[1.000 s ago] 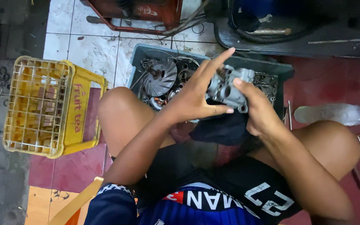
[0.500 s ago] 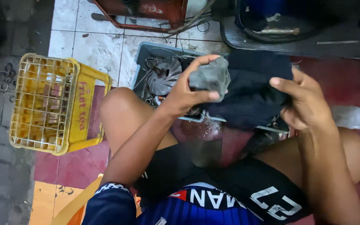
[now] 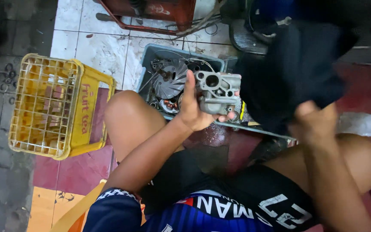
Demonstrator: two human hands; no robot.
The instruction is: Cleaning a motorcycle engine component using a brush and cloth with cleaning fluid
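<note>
My left hand [image 3: 196, 109] grips a grey cast-metal engine part [image 3: 217, 91] with round bores, held up over my knees. To the right, my right hand [image 3: 312, 120] clutches a dark cloth [image 3: 295, 71] that is lifted clear of the part and hangs blurred in front of the view. Beneath both hands sits a grey plastic tray [image 3: 151, 58] holding a finned metal rotor [image 3: 172, 77] and other greasy engine pieces; the cloth hides its right half.
A yellow plastic crate [image 3: 54, 105] lies on the floor at the left. A red metal frame [image 3: 151, 17] stands at the top on white tiles. A clear plastic bottle [image 3: 361, 124] lies at the right by my knee.
My right hand has pulled the dark cloth off the metal part and raised it to the right. My left hand keeps the part, now bare, in about the same place.
</note>
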